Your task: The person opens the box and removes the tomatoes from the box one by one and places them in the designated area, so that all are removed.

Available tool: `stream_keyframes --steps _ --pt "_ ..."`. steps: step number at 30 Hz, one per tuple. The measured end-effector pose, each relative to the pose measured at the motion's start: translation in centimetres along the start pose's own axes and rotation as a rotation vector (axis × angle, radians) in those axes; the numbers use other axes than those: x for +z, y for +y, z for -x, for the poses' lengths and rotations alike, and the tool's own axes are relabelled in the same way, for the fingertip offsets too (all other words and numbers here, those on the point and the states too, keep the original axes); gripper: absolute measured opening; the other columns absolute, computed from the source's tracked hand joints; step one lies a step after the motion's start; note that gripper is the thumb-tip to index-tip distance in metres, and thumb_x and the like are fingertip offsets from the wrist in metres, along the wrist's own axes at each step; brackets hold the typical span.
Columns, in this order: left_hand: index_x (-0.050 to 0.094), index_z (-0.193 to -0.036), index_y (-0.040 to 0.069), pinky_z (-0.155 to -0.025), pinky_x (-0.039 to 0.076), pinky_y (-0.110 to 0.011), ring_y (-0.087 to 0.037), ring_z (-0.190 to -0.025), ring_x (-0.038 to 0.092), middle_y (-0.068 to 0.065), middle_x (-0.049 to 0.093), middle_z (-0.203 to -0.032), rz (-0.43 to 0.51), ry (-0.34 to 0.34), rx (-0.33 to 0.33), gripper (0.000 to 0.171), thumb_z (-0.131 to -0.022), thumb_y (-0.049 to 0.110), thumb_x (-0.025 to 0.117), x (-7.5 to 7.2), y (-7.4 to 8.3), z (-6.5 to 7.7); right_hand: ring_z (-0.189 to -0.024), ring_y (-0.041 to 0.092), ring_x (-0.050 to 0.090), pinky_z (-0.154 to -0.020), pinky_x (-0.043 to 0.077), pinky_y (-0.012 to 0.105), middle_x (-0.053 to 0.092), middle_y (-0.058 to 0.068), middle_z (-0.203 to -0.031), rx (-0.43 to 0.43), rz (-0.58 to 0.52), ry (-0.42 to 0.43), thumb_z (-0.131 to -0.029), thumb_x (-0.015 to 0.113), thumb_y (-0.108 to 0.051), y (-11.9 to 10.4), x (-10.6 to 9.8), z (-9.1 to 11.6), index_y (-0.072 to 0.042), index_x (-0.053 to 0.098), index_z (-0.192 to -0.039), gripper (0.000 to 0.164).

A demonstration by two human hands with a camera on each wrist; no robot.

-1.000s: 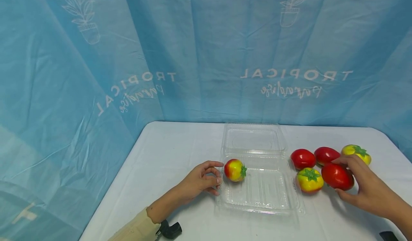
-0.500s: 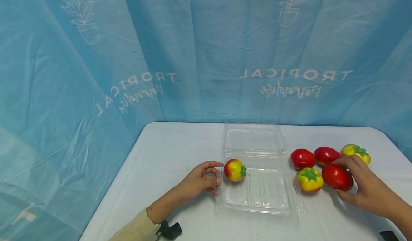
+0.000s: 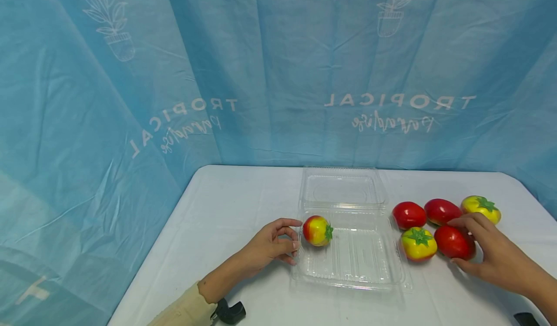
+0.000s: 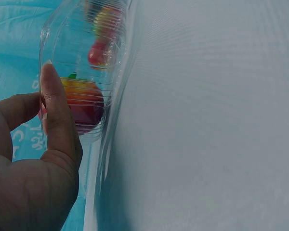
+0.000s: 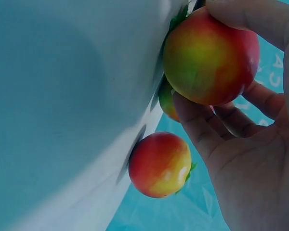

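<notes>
An open clear plastic clamshell container (image 3: 348,282) lies on the table with its lid (image 3: 341,188) folded back. My left hand (image 3: 273,244) pinches its left rim, the thumb (image 4: 58,106) along the outer wall. One red-and-yellow tomato-like fruit (image 3: 317,230) with a green leafy cap lies on its side within the container, at the left. To the right of the container, my right hand (image 3: 487,248) grips another tomato-like fruit (image 5: 209,57), red side up in the head view, between thumb and fingers, low over the cloth. Its leafy cap faces the table.
Close around the right hand lie more such fruits: a red one (image 3: 409,214), a second red one (image 3: 442,211), a yellow one (image 3: 418,244) and another yellow one (image 3: 481,209). White cloth covers the table (image 3: 243,190). A blue printed curtain (image 3: 278,74) hangs behind and at the left.
My right hand's fingers and the fruit they hold have shifted very slightly left and down in the head view. My left hand and the container have stayed put.
</notes>
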State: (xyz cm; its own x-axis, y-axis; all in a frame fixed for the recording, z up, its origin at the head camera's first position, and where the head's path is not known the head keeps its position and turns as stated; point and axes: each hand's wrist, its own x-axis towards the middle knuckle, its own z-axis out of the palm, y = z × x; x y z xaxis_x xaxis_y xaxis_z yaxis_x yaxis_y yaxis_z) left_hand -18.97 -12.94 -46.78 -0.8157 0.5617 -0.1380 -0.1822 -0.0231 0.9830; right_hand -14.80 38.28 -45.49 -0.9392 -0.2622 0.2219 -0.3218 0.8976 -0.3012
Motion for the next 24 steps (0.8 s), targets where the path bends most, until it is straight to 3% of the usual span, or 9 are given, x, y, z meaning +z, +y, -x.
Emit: stream_keyframes --steps 7,16,24 --pt "0.048 -0.152 0.007 -0.076 0.067 -0.035 -0.02 -0.085 0.067 -0.009 0.055 -0.113 0.007 -0.002 -0.003 0.056 -0.1 0.005 0.071 -0.02 0.0 -0.02 -0.114 0.043 0.051 -0.076 0.064 0.059 0.048 0.023 -0.133 0.04 -0.006 -0.048 -0.049 0.108 -0.022 0.15 -0.11 -0.12 -0.004 0.055 -0.13 0.098" --pt "0.047 -0.152 0.006 -0.076 0.067 -0.035 -0.019 -0.085 0.067 -0.009 0.055 -0.113 0.016 -0.007 -0.005 0.057 -0.101 0.004 0.071 -0.07 -0.06 -0.01 -0.11 0.039 0.054 -0.077 0.064 0.057 0.049 0.021 -0.132 0.052 -0.001 -0.054 -0.051 0.108 -0.022 0.19 -0.12 -0.08 -0.003 0.054 -0.131 0.098" --pt "0.048 -0.152 0.007 -0.076 0.067 -0.035 -0.02 -0.085 0.067 -0.008 0.055 -0.112 0.016 -0.004 -0.006 0.056 -0.101 0.003 0.07 -0.1 -0.13 -0.08 -0.112 0.043 0.053 -0.077 0.064 0.058 0.048 0.025 -0.133 0.069 -0.002 -0.073 -0.052 0.108 -0.022 0.36 -0.11 -0.19 -0.001 0.054 -0.133 0.099"
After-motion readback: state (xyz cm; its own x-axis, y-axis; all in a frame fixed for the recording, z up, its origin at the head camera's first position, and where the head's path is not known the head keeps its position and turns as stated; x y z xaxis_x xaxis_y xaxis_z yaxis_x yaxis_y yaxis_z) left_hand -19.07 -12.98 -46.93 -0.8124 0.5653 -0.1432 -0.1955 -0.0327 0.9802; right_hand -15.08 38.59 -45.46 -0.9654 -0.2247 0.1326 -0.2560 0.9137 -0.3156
